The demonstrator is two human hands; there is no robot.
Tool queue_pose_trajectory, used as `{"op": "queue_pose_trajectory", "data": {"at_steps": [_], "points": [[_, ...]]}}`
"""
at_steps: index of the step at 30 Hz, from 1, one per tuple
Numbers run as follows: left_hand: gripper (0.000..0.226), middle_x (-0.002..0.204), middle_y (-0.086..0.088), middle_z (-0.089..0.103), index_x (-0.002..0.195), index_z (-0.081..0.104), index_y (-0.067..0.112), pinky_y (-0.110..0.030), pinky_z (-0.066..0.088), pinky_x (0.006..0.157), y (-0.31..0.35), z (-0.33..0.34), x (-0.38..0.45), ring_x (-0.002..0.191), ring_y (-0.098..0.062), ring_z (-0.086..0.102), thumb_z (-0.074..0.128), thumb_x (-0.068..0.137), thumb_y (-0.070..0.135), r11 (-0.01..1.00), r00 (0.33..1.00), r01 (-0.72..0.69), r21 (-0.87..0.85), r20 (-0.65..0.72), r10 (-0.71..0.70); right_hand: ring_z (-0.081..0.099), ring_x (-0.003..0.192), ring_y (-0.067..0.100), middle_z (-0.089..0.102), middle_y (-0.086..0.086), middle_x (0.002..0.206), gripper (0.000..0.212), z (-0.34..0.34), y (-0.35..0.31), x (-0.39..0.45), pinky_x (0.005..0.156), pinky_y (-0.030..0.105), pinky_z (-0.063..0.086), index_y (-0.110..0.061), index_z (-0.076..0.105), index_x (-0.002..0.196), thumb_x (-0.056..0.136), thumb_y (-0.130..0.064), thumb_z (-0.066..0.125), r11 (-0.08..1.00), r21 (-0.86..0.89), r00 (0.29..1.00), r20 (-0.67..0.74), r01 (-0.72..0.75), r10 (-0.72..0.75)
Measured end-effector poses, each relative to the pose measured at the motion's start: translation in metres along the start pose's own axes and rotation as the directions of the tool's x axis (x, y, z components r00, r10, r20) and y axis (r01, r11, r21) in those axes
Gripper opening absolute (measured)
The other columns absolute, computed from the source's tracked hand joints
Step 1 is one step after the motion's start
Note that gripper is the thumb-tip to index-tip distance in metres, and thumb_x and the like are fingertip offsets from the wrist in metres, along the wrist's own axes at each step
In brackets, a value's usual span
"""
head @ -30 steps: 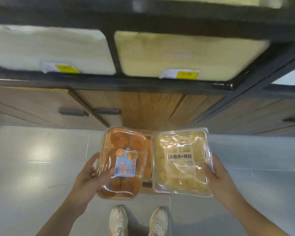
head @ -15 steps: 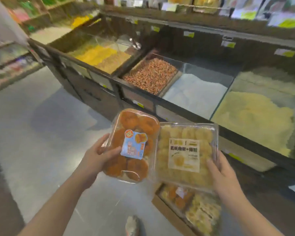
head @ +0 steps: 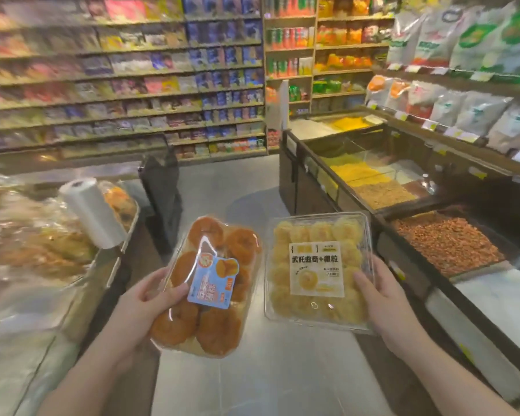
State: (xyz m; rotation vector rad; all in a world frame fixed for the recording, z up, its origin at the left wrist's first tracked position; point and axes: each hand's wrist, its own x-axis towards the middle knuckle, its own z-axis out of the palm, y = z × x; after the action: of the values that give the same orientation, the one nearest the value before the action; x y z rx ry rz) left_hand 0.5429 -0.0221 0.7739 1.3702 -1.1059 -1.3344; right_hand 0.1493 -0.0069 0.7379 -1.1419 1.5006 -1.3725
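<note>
Filling the view beyond the grain counter [head: 300,175], long shelves [head: 126,85] of packets stand blurred. The counter runs along the right side, and its open bins hold yellow meal, pale grain and, nearest the person, reddish peanuts [head: 445,244]. Across the aisle from the counter, a steel table [head: 102,274] carries wrapped baked goods too smeared to tell apart. A white bag roll [head: 92,213] stands tilted at the table corner facing the counter. A black bag [head: 162,187] sits between table and counter, nearer the table. Just left of the counter, level with the peanuts, two clear boxes are held side by side with a narrow gap between them. The pale box [head: 306,307], nearer the counter, holds yellow cookies under a cream label [head: 315,270]. The right hand [head: 385,298] grasps its counter-side edge, thumb on the lid, so the box lies to that hand's left. The orange box [head: 192,265], farther from the counter and tilted, holds round brown buns under a blue label [head: 213,283]. The left hand [head: 144,307] grips its lower left edge, thumb across the lid just beside the label and fingers hidden beneath, so the box lies up and right of that hand.
</note>
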Motion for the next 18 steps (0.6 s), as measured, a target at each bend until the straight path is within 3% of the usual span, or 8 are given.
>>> {"op": "queue_pose_trajectory", "data": {"at_steps": [2,5,8,10,12,14,18], "points": [[0.098,0.111,-0.013,0.078,0.131,0.065,0.024,-0.051,0.06,0.085,0.007,-0.049,-0.02,0.095,-0.036,0.077,0.102,0.042,0.044,1.0,0.995,-0.017,-0.026,-0.094,0.014,0.073,0.099,0.006,0.074,-0.012,0.115,0.041,0.053,-0.016,0.005,0.07,0.022,0.059,-0.028,0.048,0.144,0.105,-0.015,0.051,1.0,0.03,0.995,0.099,0.007,-0.01],[0.094,0.106,-0.015,0.078,0.126,0.066,0.021,-0.042,0.065,0.066,0.015,-0.119,-0.06,0.086,-0.037,0.077,0.102,0.041,0.036,0.995,0.975,-0.053,-0.089,-0.218,0.032,0.071,0.105,0.007,0.073,-0.008,0.12,0.041,0.139,-0.037,0.003,0.079,0.027,0.059,-0.027,0.049,0.144,0.105,-0.016,0.052,0.998,0.046,0.968,0.246,0.043,-0.053],[0.104,0.108,-0.015,0.078,0.125,0.068,0.023,-0.043,0.065,0.069,0.016,-0.192,-0.107,0.091,-0.038,0.077,0.101,0.029,0.044,0.991,0.944,-0.076,-0.107,-0.329,0.037,0.073,0.105,0.017,0.074,-0.002,0.117,0.041,0.231,-0.052,-0.016,0.087,0.044,0.058,-0.03,0.05,0.143,0.104,-0.021,0.054,0.997,0.051,0.912,0.404,0.051,-0.067],[0.111,0.111,-0.013,0.078,0.128,0.067,0.024,-0.041,0.065,0.069,0.012,-0.242,-0.141,0.093,-0.036,0.077,0.102,0.025,0.049,0.989,0.906,-0.079,-0.121,-0.422,0.021,0.074,0.102,0.022,0.075,0.004,0.115,0.04,0.292,-0.061,-0.037,0.087,0.047,0.058,-0.033,0.051,0.141,0.103,-0.021,0.055,0.997,0.072,0.873,0.484,0.033,-0.064],[0.116,0.112,-0.01,0.078,0.127,0.067,0.026,-0.04,0.064,0.069,0.006,-0.289,-0.178,0.092,-0.033,0.078,0.102,0.02,0.052,0.986,0.859,-0.098,-0.133,-0.512,0.016,0.074,0.1,0.024,0.074,0.008,0.115,0.039,0.353,-0.069,-0.062,0.083,0.045,0.06,-0.036,0.052,0.138,0.103,-0.019,0.055,0.995,0.092,0.821,0.566,0.036,-0.081],[0.114,0.113,-0.007,0.078,0.125,0.067,0.029,-0.048,0.062,0.079,0.003,-0.329,-0.215,0.092,-0.033,0.077,0.102,0.02,0.053,0.983,0.799,-0.115,-0.144,-0.601,0.005,0.075,0.095,0.024,0.075,0.008,0.11,0.037,0.409,-0.084,-0.093,0.075,0.041,0.062,-0.039,0.056,0.131,0.104,-0.015,0.053,0.994,0.099,0.756,0.647,0.045,-0.098],[0.099,0.11,-0.009,0.079,0.131,0.063,0.029,-0.061,0.054,0.097,-0.005,-0.397,-0.289,0.095,-0.04,0.076,0.098,0.038,0.043,0.972,0.677,-0.151,-0.183,-0.735,-0.033,0.075,0.082,0.011,0.076,0.005,0.11,0.039,0.511,-0.106,-0.152,0.057,0.021,0.057,-0.034,0.054,0.134,0.105,-0.01,0.049,0.99,0.121,0.623,0.77,0.07,-0.138]]}}
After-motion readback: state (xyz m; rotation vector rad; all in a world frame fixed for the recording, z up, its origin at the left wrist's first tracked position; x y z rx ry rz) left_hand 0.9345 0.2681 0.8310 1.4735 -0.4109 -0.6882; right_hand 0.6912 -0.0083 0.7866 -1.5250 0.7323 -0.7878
